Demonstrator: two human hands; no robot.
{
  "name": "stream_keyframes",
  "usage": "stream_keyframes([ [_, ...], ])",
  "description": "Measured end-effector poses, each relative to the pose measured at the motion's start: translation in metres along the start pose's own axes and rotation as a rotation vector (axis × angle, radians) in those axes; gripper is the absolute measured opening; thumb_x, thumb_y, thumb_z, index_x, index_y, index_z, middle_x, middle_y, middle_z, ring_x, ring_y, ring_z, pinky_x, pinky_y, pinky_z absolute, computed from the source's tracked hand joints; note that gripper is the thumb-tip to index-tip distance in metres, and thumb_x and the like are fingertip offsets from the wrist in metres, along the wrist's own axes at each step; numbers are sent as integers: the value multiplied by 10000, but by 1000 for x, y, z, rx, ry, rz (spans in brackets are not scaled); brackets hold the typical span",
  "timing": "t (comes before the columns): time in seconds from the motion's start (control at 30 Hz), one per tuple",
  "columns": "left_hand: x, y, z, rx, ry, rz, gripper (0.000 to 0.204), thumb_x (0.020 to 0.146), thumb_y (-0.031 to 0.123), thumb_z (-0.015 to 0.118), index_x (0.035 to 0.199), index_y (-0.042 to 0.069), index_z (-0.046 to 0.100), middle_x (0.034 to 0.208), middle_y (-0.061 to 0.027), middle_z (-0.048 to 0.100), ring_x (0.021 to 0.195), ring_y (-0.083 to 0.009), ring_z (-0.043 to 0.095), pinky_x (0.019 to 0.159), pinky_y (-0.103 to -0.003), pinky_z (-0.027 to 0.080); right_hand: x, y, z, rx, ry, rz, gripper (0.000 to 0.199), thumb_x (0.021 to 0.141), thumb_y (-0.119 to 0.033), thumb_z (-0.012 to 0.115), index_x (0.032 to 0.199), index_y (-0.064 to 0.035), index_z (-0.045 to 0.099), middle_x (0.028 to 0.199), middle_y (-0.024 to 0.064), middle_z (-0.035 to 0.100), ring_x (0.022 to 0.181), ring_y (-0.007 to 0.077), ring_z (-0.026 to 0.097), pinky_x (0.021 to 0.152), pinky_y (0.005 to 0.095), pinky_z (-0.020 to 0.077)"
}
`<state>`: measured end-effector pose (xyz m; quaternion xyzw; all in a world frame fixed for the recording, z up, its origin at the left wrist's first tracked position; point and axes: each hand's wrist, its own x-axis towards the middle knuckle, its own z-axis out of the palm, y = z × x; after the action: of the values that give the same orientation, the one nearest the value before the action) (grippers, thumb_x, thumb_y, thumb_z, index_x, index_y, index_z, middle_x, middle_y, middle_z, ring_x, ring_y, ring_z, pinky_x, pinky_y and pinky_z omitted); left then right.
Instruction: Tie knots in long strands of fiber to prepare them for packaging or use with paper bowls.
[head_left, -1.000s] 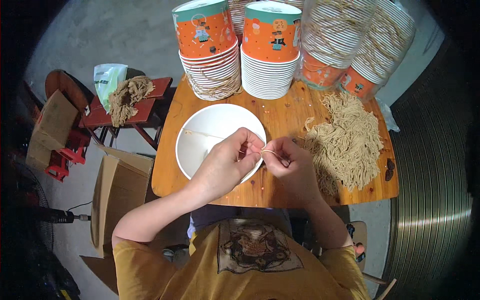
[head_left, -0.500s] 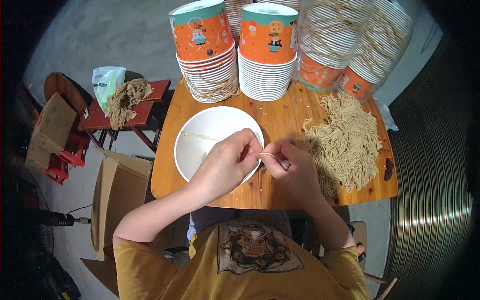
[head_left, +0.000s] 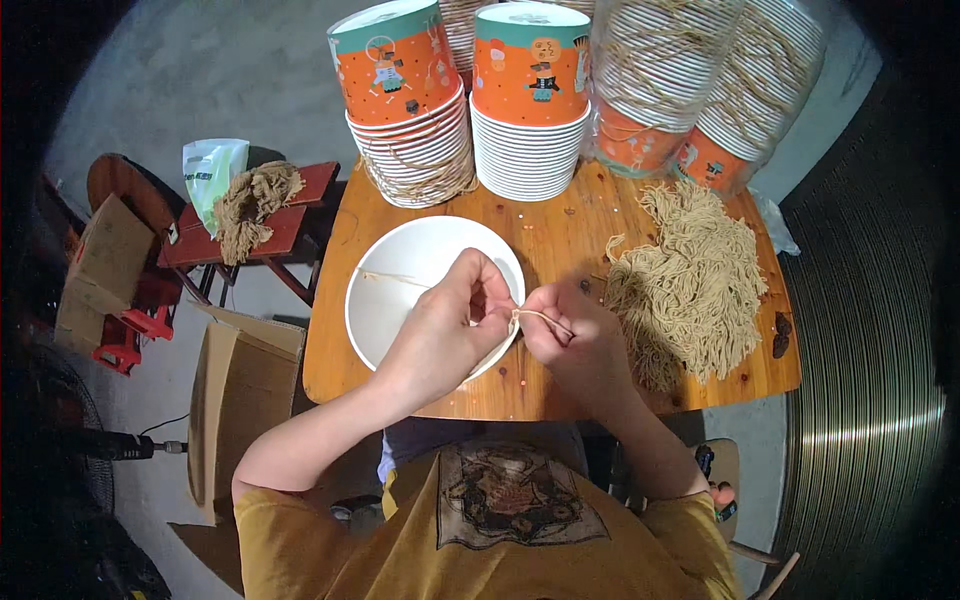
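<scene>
A white paper bowl [head_left: 405, 275] lies on the wooden table [head_left: 545, 235]. My left hand [head_left: 445, 330] holds the bowl's rim at its near right side and pinches a thin tan string [head_left: 540, 318]. My right hand [head_left: 580, 340] grips the other end of that string just right of the bowl. The string stretches short between both hands, and another strand of it runs across the bowl's inside. A heap of tan strings [head_left: 690, 285] lies on the table to the right of my right hand.
Two stacks of orange printed paper bowls [head_left: 470, 110] stand at the table's far side, with two more wrapped stacks [head_left: 700, 90] at the far right. A red stool [head_left: 265, 220] with a string bundle stands left. Cardboard boxes [head_left: 235, 390] sit on the floor.
My hands have stayed over the bowl's right rim, shifting only slightly while working the string. The bowl has not moved.
</scene>
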<state>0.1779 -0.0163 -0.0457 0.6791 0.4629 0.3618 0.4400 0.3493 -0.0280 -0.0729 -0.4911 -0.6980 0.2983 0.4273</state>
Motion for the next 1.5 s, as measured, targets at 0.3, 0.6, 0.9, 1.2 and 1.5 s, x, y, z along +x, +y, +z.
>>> stream_keyframes([
  [0.3,6,0,-1,-405,-62,-173,179,827,-28,578,956,57,487,870,26,498,771,-47,467,734,-187,401,-1,0,1,108,-1,82,104,838,-78,636,905,-36,568,688,67,617,602,100,591,570,268,487],
  [0.6,1,3,2,-264,-34,-91,164,860,12,575,993,42,485,880,10,514,815,-59,498,754,-208,416,-3,4,3,128,57,-17,50,842,-38,643,868,-29,602,665,-53,546,575,3,447,514,192,371],
  [0.9,4,2,-1,-337,-51,-132,176,842,-22,574,981,49,493,873,7,520,819,-63,508,757,-209,422,-4,7,3,235,6,32,113,836,-66,647,897,-29,560,686,56,614,611,89,588,556,258,469],
  [1.2,5,4,-4,-496,-77,-271,216,806,-47,600,968,52,499,852,-3,533,731,-74,511,676,-205,427,-4,12,7,405,-16,37,72,857,-26,612,892,-8,552,692,-9,580,623,18,517,542,203,430],
  [1.5,1,4,-2,-436,-128,-259,194,855,-4,608,1023,41,522,907,-7,556,788,-83,524,742,-215,443,-5,12,6,307,25,-35,72,862,-25,605,905,-17,547,691,-15,584,615,9,507,527,195,414],
])
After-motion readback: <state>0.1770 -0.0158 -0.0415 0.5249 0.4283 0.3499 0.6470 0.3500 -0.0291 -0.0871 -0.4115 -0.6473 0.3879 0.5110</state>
